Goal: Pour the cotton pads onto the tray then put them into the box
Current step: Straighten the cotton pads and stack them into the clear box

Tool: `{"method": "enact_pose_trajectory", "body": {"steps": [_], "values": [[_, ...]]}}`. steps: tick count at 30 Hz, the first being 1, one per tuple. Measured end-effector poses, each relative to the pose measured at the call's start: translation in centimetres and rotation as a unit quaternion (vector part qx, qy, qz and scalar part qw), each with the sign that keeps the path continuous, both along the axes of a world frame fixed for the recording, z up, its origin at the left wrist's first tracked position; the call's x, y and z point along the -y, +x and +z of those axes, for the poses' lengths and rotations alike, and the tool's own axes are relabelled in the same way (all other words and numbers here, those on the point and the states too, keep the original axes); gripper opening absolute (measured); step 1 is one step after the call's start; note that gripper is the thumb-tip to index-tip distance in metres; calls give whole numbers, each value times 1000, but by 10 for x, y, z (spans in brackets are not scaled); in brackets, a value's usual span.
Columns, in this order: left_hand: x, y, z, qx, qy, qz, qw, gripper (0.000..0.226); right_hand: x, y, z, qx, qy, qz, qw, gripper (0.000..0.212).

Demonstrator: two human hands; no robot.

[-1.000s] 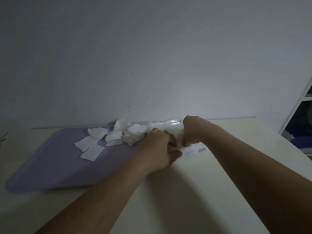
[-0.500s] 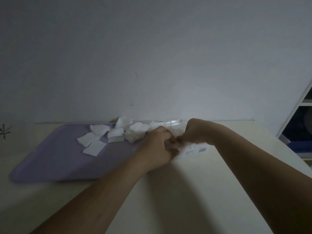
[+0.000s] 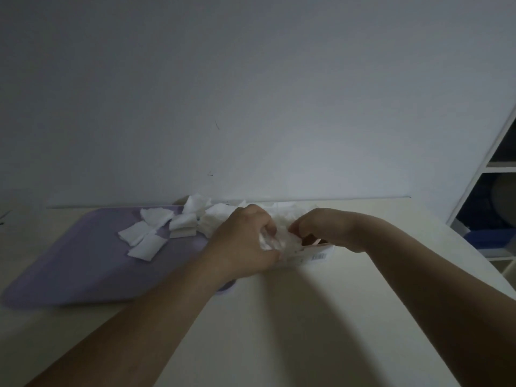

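Note:
A lilac tray [image 3: 72, 263] lies on the left of the cream table, with several white square cotton pads [image 3: 148, 236] scattered over its far part. Just right of the tray stands a small white box [image 3: 318, 254] with a barcode on its near side. My left hand [image 3: 245, 241] is curled over the box's left end, its fingers closed on a bunch of white pads [image 3: 269, 241]. My right hand [image 3: 326, 229] hovers over the box's right half, fingertips pinching the same white bunch. Most of the box's inside is hidden by both hands.
A plain wall rises right behind the table's far edge [image 3: 363, 197]. A white shelf unit [image 3: 491, 169] with dark items stands at the far right. The near table surface [image 3: 279, 331] lies bare between my forearms.
Both hands have drawn closer together over the box; my right hand has dropped and turned its fingers toward the left hand, and white pads now show between them. The view has shifted slightly.

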State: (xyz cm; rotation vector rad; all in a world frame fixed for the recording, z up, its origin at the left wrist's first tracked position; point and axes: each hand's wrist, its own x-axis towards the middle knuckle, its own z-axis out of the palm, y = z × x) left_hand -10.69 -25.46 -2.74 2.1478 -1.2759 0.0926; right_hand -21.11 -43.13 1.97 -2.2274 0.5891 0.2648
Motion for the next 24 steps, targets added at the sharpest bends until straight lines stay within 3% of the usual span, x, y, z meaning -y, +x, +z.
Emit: {"method": "enact_pose_trajectory", "body": {"steps": [3,6,11,16,19,24], "values": [[12,-15,7,93,28,-31,995,38,-4,2,-2,10,-51,-12,999,34],[22,-25,8,100,59,-75,990,34,-4,5,-4,11,-66,-19,998,23],[21,-23,2,118,92,-76,986,28,1,5,-9,76,-60,-43,994,37],[25,-23,4,116,117,-47,985,35,9,7,-18,134,3,-69,989,52],[30,-19,-1,105,135,-39,984,47,10,5,-18,172,29,-89,981,39],[27,-4,-3,51,88,-37,994,43,17,-9,-2,204,-2,-109,973,48]]}}
